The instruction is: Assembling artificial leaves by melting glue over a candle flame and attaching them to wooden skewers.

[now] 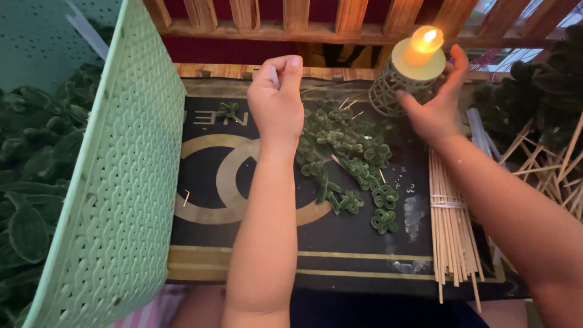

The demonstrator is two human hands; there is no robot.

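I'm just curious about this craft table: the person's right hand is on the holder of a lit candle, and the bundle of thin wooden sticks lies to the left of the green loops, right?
Not quite. The head view shows the bundle of sticks lying to the right of the green loops, not the left. The rest holds: the right hand touches the holder of the lit candle.

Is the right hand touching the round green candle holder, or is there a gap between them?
Touching. In the head view the right hand cups the candle holder, with fingertips against its woven side and its top rim.
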